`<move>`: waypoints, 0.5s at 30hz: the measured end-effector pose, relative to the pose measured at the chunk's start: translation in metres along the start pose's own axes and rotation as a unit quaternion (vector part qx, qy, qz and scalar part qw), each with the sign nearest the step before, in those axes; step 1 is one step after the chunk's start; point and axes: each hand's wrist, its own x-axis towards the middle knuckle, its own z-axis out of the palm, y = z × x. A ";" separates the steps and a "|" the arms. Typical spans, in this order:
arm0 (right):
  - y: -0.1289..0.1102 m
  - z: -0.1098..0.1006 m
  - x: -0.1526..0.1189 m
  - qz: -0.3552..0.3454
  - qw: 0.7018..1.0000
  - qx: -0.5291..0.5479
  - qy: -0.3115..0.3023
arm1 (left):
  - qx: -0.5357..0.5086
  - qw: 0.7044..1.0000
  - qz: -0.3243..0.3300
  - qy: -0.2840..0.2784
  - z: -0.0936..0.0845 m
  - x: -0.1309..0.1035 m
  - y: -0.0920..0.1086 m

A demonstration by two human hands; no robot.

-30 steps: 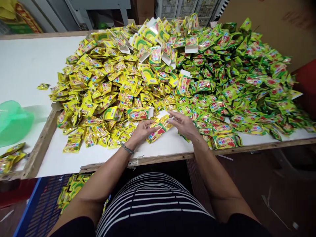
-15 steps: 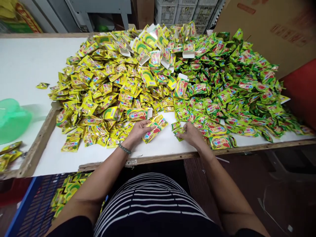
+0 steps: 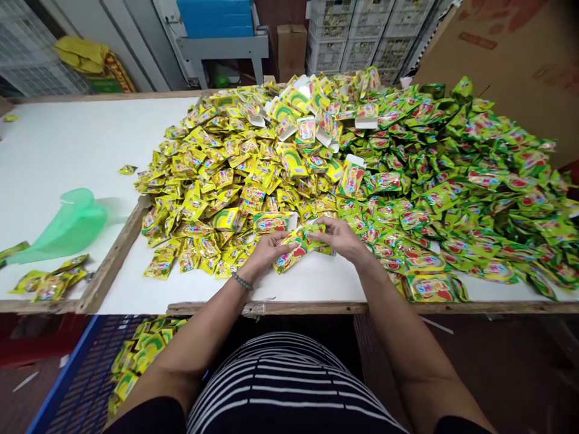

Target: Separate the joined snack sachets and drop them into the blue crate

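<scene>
Left hand (image 3: 266,253) pinching yellow carton (image 3: 289,259), centre of frame. Right hand (image 3: 341,240) pinching green sachet (image 3: 319,229) at carton's upper end; insertion apparently incomplete. Yellow packs (image 3: 149,348) in blue crate (image 3: 75,371), lower left. Large sachet heap (image 3: 382,181), upper centre, left unboxed.

- Your left hand (image 3: 265,254) covers one end of the small carton (image 3: 292,257), hiding some print.
- Your right hand (image 3: 340,240) hides part of the green packet (image 3: 315,230) at its fingertips.
- Your left forearm (image 3: 203,334) covers part of the blue basket (image 3: 84,371), which the bottom edge cuts off.
- The cardboard (image 3: 452,66) runs past the upper right edge, its printing blurred.
</scene>
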 end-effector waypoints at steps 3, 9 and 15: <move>0.008 0.007 0.006 0.015 0.998 -0.028 -0.051 | 0.017 1.000 0.011 0.008 -0.003 0.001 -0.004; 0.011 0.013 0.004 0.006 0.999 -0.014 -0.049 | 0.049 0.999 0.023 -0.001 0.001 0.008 -0.009; 0.010 0.018 0.000 -0.007 0.990 0.086 0.112 | -0.015 0.999 0.033 0.023 0.005 0.010 -0.005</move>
